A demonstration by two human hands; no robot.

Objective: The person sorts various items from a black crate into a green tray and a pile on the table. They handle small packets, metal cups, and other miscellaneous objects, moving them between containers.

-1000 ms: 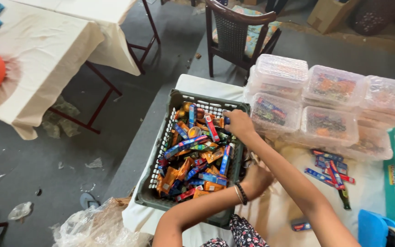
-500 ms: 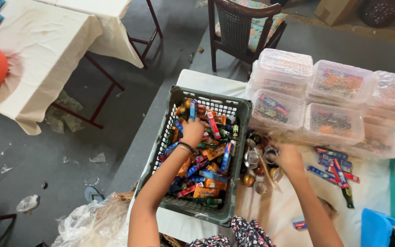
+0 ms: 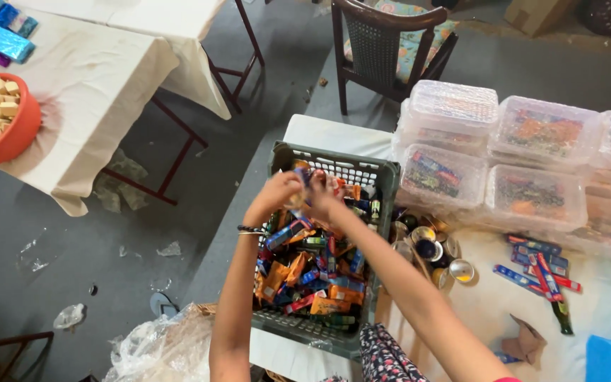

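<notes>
Head view: left hand (image 3: 275, 196) and right hand (image 3: 325, 198) meet above the dark plastic crate (image 3: 383, 185) of colourful packets (image 3: 305, 272); fingers closed on a small blurred packet (image 3: 301, 185).

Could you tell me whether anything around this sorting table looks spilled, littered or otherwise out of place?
Yes. Scraps of clear wrapping and paper litter the grey floor left of the table. On the tablecloth, small round tins lie jumbled beside the crate, some on their sides.

I note a white-clothed table (image 3: 334, 134). A dark slatted crate (image 3: 383, 185) sits at its near-left edge, clear lidded tubs (image 3: 532, 191) stacked along the far edge, small round tins (image 3: 433, 247) and long wrapped packets (image 3: 539, 265) between.
</notes>
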